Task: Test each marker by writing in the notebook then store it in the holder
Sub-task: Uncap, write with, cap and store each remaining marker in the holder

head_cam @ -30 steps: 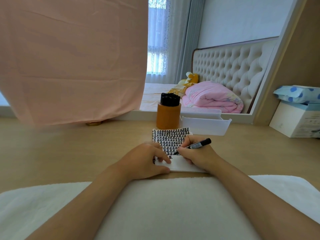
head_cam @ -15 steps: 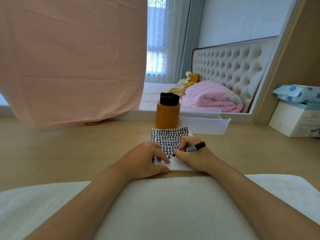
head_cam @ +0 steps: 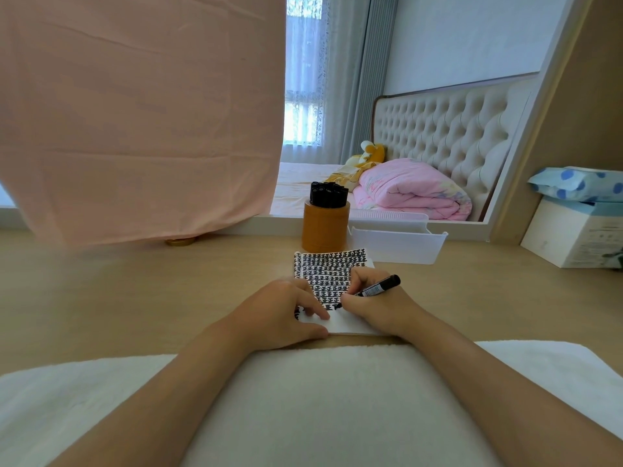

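Watching remotely, I see the right hand [head_cam: 374, 310] with fingers [head_cam: 358, 280] pinching the marker [head_cam: 375, 289] over the notebook [head_cam: 332, 267] on the bench [head_cam: 135, 298] — tip down-left on the page, tail up-right; the left hand [head_cam: 281, 311] presses the page, fingers together.

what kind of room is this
Most likely a home bedroom: a tufted headboard, a folded pink quilt on the bed and a curtained window show behind the wooden desk.

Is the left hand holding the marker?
No, the right hand grips the marker, tip on the notebook, while the left hand presses the page down.
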`<move>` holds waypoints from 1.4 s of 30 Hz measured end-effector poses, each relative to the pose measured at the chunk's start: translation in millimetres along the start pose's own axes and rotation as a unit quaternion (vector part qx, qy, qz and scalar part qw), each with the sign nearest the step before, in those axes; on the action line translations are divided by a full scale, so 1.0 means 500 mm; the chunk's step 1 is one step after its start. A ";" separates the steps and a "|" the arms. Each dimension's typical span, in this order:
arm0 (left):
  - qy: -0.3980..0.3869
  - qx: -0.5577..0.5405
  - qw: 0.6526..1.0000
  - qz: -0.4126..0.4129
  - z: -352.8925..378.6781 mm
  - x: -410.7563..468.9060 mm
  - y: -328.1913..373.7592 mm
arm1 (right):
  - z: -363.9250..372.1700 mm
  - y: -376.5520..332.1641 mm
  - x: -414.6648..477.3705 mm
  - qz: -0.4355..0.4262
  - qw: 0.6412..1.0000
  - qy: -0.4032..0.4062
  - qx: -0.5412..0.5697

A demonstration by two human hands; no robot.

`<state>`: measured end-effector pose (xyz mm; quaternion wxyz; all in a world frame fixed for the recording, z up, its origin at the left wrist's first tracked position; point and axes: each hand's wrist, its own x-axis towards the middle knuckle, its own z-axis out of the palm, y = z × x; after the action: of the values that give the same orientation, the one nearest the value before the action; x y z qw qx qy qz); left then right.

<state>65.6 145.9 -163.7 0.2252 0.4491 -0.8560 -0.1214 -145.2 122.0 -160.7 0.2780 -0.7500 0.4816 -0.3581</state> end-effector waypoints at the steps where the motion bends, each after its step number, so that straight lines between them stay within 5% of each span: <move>1: 0.000 0.000 1.000 0.000 0.000 0.000 0.000 | 0.000 0.000 -0.001 0.000 1.000 0.001 -0.001; 17: 0.002 0.011 1.000 0.002 0.001 0.002 -0.001 | 0.001 -0.006 -0.001 -0.004 1.000 -0.003 -0.006; 23: 0.007 -0.003 1.000 -0.002 0.001 0.002 -0.003 | -0.014 0.001 -0.003 0.077 0.981 0.032 0.177; 28: 0.132 -0.116 0.984 -0.032 0.006 0.002 -0.012 | -0.021 -0.013 -0.007 0.057 0.980 0.049 0.187; 32: 0.210 -0.022 0.973 -0.094 0.000 0.008 -0.034 | -0.027 -0.016 -0.005 0.034 0.979 0.050 0.196; 42: 0.128 0.083 0.972 -0.176 0.005 0.006 -0.067 | -0.034 -0.016 0.001 0.064 0.931 0.009 0.360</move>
<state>86.8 124.6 -178.7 0.2696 0.6219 -0.7347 -0.0290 -154.5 123.1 -144.6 0.5477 -0.5638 0.3697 -0.4956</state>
